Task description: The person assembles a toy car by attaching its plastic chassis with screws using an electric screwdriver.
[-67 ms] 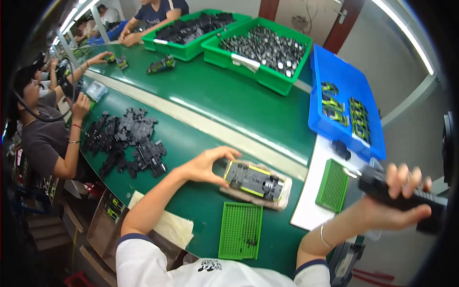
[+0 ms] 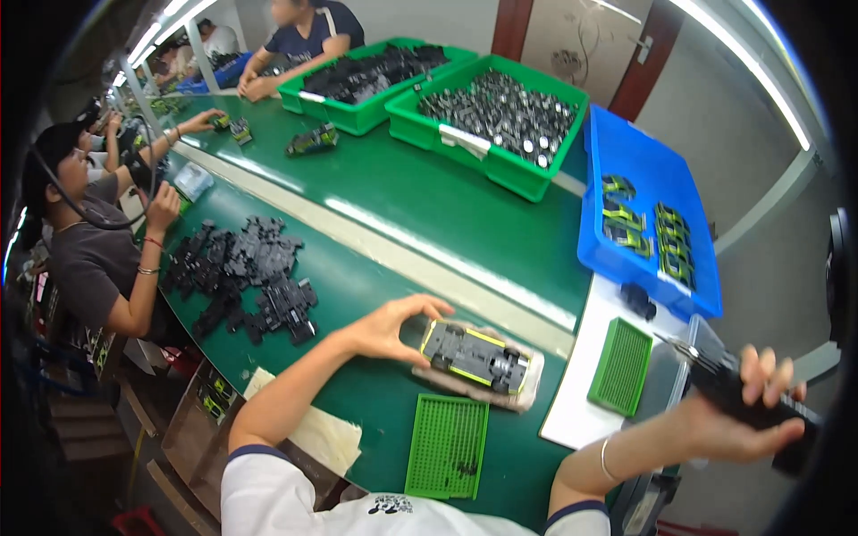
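Note:
My left hand (image 2: 389,332) curves its thumb and fingers round the left end of an upturned toy car (image 2: 478,355), black underneath with yellow-green edges. The car rests in a pale, tan-edged holder (image 2: 527,393) on the green bench. At the right, my right hand (image 2: 737,415) is wrapped round a black electric screwdriver (image 2: 719,380), held raised with its thin bit pointing left. The bit is apart from the car, near a small green grid tray (image 2: 620,366) on a white board. Another green grid tray (image 2: 447,447) with a few tiny dark screws lies nearest me.
Black chassis parts (image 2: 255,268) are heaped at the left, beside a seated co-worker (image 2: 94,241). Two green bins (image 2: 465,147) of parts stand on the far side. A blue bin (image 2: 608,268) holds several yellow-green car bodies. A cloth (image 2: 326,438) lies at the front edge.
My right hand with the screwdriver has come down a little, and the tool's tilt has changed. The whole view has shifted slightly. My left hand stays on the toy car.

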A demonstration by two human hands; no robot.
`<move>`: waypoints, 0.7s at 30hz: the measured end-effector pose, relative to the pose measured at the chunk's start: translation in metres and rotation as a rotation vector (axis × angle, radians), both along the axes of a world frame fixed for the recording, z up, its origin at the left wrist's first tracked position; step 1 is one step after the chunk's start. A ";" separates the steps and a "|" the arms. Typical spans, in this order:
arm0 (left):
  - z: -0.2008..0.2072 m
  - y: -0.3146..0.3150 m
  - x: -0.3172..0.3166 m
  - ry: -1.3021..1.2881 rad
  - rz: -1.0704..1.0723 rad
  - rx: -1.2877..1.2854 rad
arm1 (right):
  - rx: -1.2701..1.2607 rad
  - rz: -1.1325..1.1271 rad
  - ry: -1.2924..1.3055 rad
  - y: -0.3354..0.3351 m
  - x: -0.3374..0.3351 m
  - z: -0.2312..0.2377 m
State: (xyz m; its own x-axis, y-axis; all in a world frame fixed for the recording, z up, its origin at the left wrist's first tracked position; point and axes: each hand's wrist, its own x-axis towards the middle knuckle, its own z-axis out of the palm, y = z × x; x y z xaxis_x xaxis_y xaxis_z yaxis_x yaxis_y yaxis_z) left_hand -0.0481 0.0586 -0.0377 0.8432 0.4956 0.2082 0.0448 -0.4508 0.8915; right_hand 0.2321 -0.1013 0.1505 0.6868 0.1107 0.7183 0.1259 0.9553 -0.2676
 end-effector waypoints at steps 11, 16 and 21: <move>0.049 -0.035 0.034 -0.252 0.079 -0.175 | 0.209 -0.157 0.058 -0.030 0.003 0.013; 0.089 0.041 -0.006 0.012 0.420 0.402 | 0.192 -0.193 0.048 -0.029 0.003 0.011; 0.101 0.165 -0.089 0.440 0.522 0.991 | 0.220 -0.168 0.053 -0.029 0.002 0.011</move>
State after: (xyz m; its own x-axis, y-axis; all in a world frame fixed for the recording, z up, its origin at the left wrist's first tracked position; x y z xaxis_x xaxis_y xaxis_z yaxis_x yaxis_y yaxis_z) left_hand -0.1367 0.2241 0.0631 0.6826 0.5859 0.4367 0.6396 -0.7681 0.0306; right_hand 0.2345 -0.1308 0.1611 0.7193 -0.1623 0.6754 0.2789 0.9580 -0.0668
